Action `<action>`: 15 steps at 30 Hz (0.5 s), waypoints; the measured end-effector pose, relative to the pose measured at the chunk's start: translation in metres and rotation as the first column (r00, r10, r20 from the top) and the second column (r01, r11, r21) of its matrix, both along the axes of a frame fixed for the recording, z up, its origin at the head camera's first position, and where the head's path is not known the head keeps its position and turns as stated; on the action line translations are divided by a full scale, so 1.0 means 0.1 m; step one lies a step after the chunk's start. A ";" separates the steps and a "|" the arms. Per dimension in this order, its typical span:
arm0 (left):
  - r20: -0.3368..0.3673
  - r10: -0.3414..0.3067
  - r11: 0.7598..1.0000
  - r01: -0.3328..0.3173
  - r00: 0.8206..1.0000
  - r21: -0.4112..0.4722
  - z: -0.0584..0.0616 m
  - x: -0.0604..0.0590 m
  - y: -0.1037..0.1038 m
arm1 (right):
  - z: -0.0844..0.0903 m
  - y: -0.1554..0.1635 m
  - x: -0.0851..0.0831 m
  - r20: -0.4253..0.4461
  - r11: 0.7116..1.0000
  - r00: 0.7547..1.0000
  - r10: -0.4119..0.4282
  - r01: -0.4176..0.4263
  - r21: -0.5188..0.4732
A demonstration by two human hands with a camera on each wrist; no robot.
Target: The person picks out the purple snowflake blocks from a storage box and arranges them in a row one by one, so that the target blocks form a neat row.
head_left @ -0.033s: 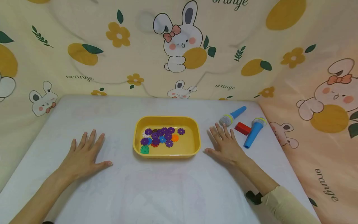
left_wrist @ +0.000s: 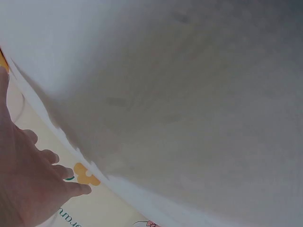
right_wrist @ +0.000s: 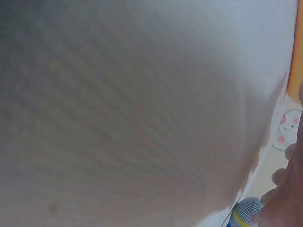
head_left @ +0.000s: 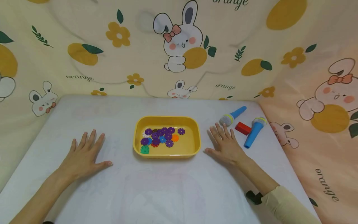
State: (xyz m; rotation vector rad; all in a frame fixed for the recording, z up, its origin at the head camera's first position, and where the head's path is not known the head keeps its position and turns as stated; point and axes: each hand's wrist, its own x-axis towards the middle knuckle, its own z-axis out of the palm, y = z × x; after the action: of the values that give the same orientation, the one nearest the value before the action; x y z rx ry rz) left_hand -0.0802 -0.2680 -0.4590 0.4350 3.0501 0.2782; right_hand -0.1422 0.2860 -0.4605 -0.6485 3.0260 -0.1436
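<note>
My left hand [head_left: 84, 155] rests with spread fingers on the white tabletop, left of a yellow tray [head_left: 167, 153]; it holds nothing. To the tray's right lies my right hand [head_left: 226, 149], fingers spread and empty. Inside the tray is a loose pile of small plastic snowflake discs [head_left: 160, 133], mostly purple, plus orange, green, blue, red and white ones. Just beyond my right fingertips is a blue toy microphone [head_left: 233, 115] with a grey head. In the left wrist view, the left hand [left_wrist: 33, 175] shows at the left edge; the right hand [right_wrist: 284, 194] is partly cut off in its view.
A red block [head_left: 243, 128] and a second blue microphone [head_left: 254, 133] lie right of my right hand. The white table [head_left: 173, 193] meets a cream cloth [head_left: 112, 62] printed with rabbits and oranges behind and at the sides.
</note>
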 end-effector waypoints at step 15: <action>-0.043 -0.072 0.994 0.075 0.996 0.079 0.06 -0.14 0.07 | 0.13 0.00 -0.09 -0.006 0.978 0.999 0.051 -0.051 -0.202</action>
State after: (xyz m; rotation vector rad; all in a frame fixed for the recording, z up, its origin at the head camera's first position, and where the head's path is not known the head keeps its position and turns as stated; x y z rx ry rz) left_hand -0.0942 -0.2607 -0.4527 0.5630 3.0618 0.3953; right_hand -0.1509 0.2863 -0.4475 -0.7389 3.0167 -0.4535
